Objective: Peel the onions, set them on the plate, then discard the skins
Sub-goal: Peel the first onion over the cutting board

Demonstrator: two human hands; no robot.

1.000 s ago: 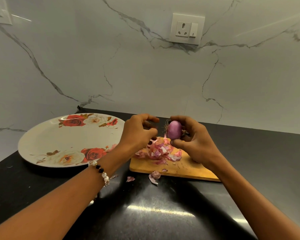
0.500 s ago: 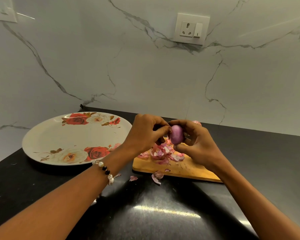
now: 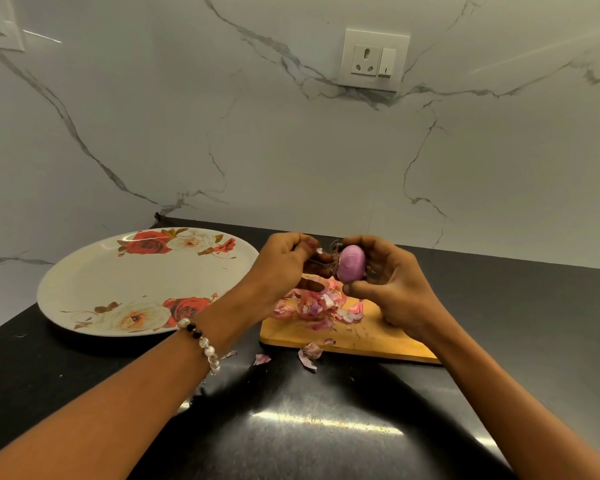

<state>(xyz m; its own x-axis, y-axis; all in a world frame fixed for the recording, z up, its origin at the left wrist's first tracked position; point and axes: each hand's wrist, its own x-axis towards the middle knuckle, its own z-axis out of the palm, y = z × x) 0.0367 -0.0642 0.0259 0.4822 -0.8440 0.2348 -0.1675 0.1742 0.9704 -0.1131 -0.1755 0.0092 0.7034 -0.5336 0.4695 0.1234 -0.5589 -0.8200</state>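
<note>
A small purple onion (image 3: 351,267) is held above the wooden cutting board (image 3: 368,341) by my right hand (image 3: 388,282), fingers curled round it. My left hand (image 3: 284,268) is just left of the onion, its fingertips pinching a bit of skin or root at the onion's root end. Under the hands a pile of pink onion skins (image 3: 317,306) lies on the board. The white plate with red roses (image 3: 132,282) sits to the left with nothing on it.
A few loose skin scraps (image 3: 309,353) lie on the black counter (image 3: 291,427) in front of the board. The marble wall with a power socket (image 3: 373,60) stands right behind the counter.
My left hand closed in on the onion and then drew slightly left, pinching at its root end. The right hand kept holding the onion.
</note>
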